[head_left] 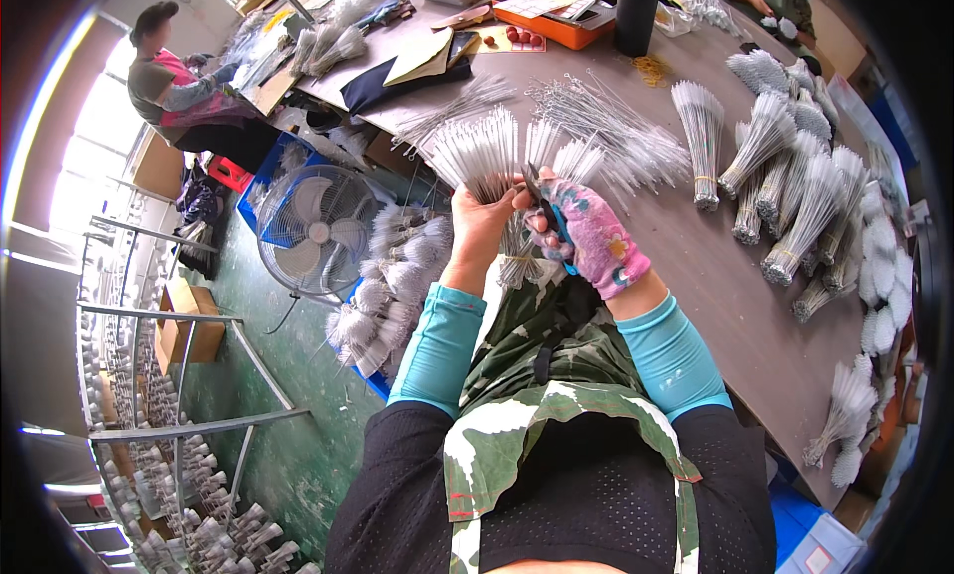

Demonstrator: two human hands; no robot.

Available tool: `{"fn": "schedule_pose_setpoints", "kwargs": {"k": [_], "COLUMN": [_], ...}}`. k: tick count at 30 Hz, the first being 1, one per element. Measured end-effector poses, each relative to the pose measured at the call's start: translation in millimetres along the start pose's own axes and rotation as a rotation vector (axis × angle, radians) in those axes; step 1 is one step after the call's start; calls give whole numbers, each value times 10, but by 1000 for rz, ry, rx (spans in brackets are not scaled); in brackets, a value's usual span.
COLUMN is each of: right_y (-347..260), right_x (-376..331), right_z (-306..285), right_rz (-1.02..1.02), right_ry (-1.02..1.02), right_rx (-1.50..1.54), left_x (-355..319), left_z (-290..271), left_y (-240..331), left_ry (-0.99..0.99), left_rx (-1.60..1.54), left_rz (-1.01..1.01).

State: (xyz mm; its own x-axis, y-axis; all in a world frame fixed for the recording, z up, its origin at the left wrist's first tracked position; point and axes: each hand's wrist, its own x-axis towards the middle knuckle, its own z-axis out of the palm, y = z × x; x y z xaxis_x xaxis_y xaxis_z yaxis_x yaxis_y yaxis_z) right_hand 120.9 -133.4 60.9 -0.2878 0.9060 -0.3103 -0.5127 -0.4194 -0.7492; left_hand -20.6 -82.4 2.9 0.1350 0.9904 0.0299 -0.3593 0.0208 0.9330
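My bare left hand (481,224) is closed around a fanned bundle of thin wire brushes (475,153) with white bristle tops. The bundle's wire ends stick out below my fingers, over my camouflage apron (566,350). My right hand (596,238), in a pink flowered glove that leaves the fingertips bare, grips pliers with blue handles (558,224). Their dark jaws (533,180) point up at the bundle's right side, close to my left fingertips. Whether the jaws touch a wire cannot be made out. Loose wire brushes (611,127) lie spread on the table just beyond my hands.
Tied brush bundles (785,191) stand and lie along the table's (715,276) right side. An orange tray (556,22) and black cup (636,17) sit at the back. On the left are a floor fan (313,231), a metal rack (199,430) and a co-worker (169,87).
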Motion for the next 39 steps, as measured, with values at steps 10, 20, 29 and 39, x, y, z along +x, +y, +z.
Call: {"fn": "schedule_pose_setpoints", "kwargs": {"k": [10, 20, 29, 39], "right_y": [26, 65, -82, -172], "right_x": [98, 131, -48, 221], "right_z": [44, 33, -46, -68], "right_rz": [7, -40, -292, -439], "right_ry": [91, 122, 187, 161], "right_rx": [90, 141, 25, -305], "left_x": [-15, -23, -9, 15], "left_z": [-24, 33, -61, -62], "left_y": [-18, 14, 39, 2], "left_ry": [-6, -39, -10, -26], "left_rx": [97, 107, 24, -21], "left_rz": [91, 86, -28, 11]}}
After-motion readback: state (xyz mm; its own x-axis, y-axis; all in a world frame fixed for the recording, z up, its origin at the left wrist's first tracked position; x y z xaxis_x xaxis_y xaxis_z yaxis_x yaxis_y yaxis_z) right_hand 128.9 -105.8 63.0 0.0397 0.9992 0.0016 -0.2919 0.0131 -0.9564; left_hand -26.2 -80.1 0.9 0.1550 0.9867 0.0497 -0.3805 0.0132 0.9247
